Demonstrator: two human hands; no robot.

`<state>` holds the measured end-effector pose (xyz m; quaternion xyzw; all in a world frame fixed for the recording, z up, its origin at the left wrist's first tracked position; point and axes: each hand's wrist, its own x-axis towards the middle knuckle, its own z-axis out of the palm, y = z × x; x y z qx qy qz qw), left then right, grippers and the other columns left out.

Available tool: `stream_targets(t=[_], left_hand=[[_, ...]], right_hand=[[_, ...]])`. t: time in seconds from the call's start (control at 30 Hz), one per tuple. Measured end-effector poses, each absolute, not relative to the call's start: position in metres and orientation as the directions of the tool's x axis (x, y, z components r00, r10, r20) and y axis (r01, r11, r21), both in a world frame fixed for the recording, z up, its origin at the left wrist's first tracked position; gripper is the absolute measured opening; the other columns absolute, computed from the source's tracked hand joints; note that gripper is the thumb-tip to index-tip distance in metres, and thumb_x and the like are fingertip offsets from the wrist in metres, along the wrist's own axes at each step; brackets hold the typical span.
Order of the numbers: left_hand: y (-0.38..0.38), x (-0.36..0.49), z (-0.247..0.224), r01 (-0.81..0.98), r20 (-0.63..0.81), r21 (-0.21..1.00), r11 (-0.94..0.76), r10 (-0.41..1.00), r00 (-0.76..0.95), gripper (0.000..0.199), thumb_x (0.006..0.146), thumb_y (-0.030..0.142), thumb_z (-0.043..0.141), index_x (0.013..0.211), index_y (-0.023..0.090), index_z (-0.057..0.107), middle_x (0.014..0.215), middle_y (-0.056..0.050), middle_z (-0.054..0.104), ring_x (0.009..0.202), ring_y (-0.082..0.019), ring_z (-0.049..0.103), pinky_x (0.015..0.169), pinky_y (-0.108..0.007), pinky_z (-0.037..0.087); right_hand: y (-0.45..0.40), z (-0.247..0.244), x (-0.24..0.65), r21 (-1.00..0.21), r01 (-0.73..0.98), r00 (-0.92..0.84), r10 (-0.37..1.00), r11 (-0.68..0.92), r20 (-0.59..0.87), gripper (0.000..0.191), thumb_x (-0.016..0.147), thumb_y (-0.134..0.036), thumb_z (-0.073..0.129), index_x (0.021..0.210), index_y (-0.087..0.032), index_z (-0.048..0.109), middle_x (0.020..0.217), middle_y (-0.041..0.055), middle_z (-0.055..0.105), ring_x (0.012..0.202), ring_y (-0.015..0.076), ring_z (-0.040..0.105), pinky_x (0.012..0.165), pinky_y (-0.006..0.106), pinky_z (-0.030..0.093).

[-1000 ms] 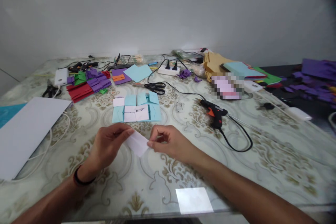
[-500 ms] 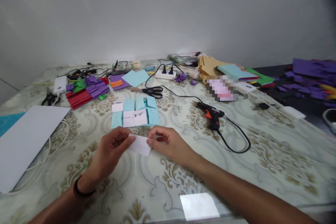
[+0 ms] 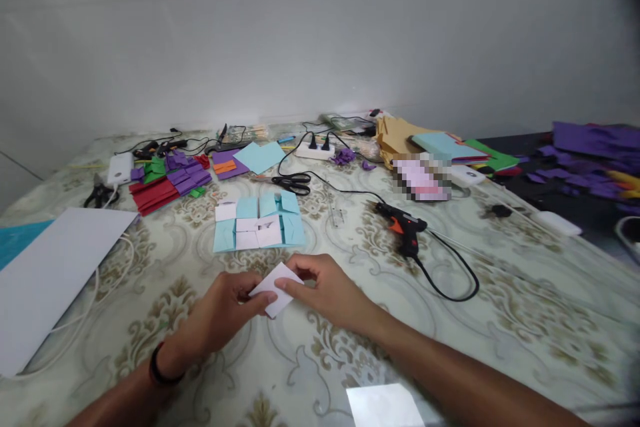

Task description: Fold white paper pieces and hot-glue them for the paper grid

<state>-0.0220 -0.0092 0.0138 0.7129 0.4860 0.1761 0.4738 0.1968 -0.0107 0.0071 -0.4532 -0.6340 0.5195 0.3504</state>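
Observation:
A small piece of white paper is pinched between my two hands above the table. My left hand grips its left edge, thumb on top. From the right side, my right hand presses its thumb on the upper face; the fingers underneath are partly hidden. Just beyond my hands lie folded light blue paper pieces and folded white pieces, set side by side. Another white sheet rests at the table's near edge, close to my right forearm.
A black hot glue gun with a looped cord lies to the right. Scissors and a power strip are farther back. Red strips and purple strips lie at left, beyond a large white board.
The paper in my hands has turned and now looks like a smaller diamond shape. Both hands sit closer together and slightly lower in view.

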Motion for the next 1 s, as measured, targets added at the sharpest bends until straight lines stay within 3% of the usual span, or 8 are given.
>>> stream_targets(t=[0.23,0.53,0.73,1.0], left_hand=[[-0.010,-0.020,0.019,0.533,-0.238,0.845,-0.040,0.864,0.443,0.036,0.097,0.046,0.062,0.078,0.016,0.070,0.073,-0.004,0.080,0.066,-0.018,0.070,0.057,-0.025,0.037],[-0.009,-0.020,0.020,0.279,-0.153,0.960,0.037,0.901,0.406,0.037,0.100,0.047,0.060,0.101,0.015,0.078,0.092,-0.009,0.084,0.086,-0.026,0.081,0.081,-0.033,0.061],[-0.010,-0.019,0.019,0.285,-0.187,0.956,0.073,0.898,0.398,0.025,0.094,0.040,0.071,0.098,0.017,0.080,0.083,-0.006,0.084,0.084,-0.027,0.082,0.077,-0.032,0.063],[-0.013,-0.017,0.018,0.224,-0.182,0.970,0.090,0.883,0.432,0.028,0.095,0.042,0.070,0.098,0.016,0.080,0.090,-0.007,0.084,0.083,-0.026,0.082,0.078,-0.032,0.065]], right_hand=[[-0.005,0.012,0.204,-0.978,0.208,-0.332,0.941,0.012,-0.059,0.033,0.086,-0.044,0.074,0.068,-0.016,0.067,0.063,-0.0022,0.055,0.062,0.0123,0.045,0.058,0.026,0.034],[-0.007,0.018,0.204,-0.984,0.174,-0.289,0.955,-0.018,-0.069,0.041,0.086,-0.049,0.074,0.063,-0.017,0.063,0.059,-0.0022,0.057,0.055,0.0104,0.043,0.053,0.025,0.030],[-0.006,0.013,0.203,-0.983,0.181,-0.294,0.955,0.022,-0.033,0.039,0.085,-0.048,0.074,0.064,-0.017,0.064,0.060,-0.0023,0.057,0.056,0.0105,0.044,0.054,0.024,0.032],[-0.010,0.006,0.201,-0.970,0.243,-0.357,0.930,0.002,-0.087,0.038,0.086,-0.049,0.074,0.069,-0.014,0.073,0.065,0.0038,0.069,0.058,0.0137,0.055,0.057,0.026,0.038]])
